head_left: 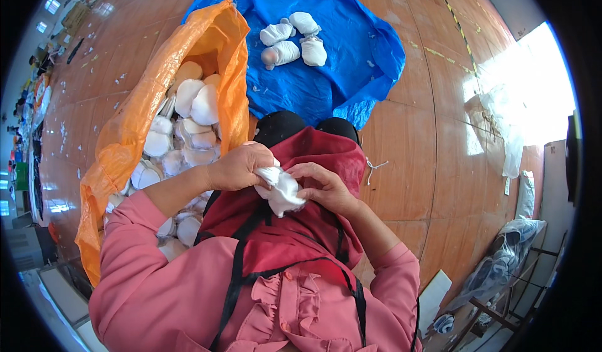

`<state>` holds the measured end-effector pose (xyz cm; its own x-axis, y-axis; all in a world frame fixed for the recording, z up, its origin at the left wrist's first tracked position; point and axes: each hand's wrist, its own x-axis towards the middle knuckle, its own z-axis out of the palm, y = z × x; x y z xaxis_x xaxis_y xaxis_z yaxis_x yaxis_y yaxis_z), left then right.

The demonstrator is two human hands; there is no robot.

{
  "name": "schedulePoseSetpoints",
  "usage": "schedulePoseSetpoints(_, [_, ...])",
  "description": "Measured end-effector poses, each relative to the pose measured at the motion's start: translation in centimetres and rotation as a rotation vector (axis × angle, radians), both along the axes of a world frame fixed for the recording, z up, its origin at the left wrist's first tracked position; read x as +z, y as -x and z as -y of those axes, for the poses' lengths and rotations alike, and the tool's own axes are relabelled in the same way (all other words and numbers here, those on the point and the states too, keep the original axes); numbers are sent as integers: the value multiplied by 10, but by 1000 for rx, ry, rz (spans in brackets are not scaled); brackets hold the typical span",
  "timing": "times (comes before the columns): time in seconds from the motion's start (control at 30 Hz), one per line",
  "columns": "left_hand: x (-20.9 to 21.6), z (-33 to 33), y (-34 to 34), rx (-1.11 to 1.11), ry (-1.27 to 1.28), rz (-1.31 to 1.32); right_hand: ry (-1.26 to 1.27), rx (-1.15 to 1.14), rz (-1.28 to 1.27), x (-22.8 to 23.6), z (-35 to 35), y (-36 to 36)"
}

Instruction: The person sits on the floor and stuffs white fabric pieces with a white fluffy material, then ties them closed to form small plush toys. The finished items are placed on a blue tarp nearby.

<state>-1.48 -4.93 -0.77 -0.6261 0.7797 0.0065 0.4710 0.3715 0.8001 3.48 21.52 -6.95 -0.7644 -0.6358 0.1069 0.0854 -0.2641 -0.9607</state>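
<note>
Over my lap, above the red apron (313,236), both hands grip a crumpled piece of thin white cloth (280,194). My left hand (241,167) pinches its upper left end, with the fingers curled round it. My right hand (321,186) has thumb and fingers closed on its right side. To my left stands an open orange woven sack (135,126) holding many round white and cream pads (188,98). Ahead, on a blue plastic sheet (351,57), lie several white wrapped bundles (313,51); one shows a pinkish end.
Brown floor tiles (401,182) surround me, with white scraps scattered on the left. A white string (375,169) lies right of my knee. At the right, clear plastic bags (511,138) and a plastic-wrapped bundle (511,245) stand near a metal frame.
</note>
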Motion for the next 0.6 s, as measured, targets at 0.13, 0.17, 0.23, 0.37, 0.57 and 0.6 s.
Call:
schedulePoseSetpoints(0.13, [-4, -1, 3, -108, -65, -111, -57, 39, -116, -4, 11, 4])
schedulePoseSetpoints(0.17, [-7, -1, 1, -86, -82, -117, -180, 30, -180, 4, 11, 5])
schedulePoseSetpoints(0.23, [-10, -1, -4, 15, -116, -97, -258, -30, -264, 5, 17, 5])
schedulePoseSetpoints(0.37, [-17, -4, -14, 237, -209, -82, -315, -192, -436, -5, 28, 8])
schedulePoseSetpoints(0.57, [-31, -9, -29, 543, -426, 237, -378, -313, -509, 0, 37, 11])
schedulePoseSetpoints(0.6, [-31, -9, -30, 564, -436, 242, -396, -293, -485, 1, 37, 12])
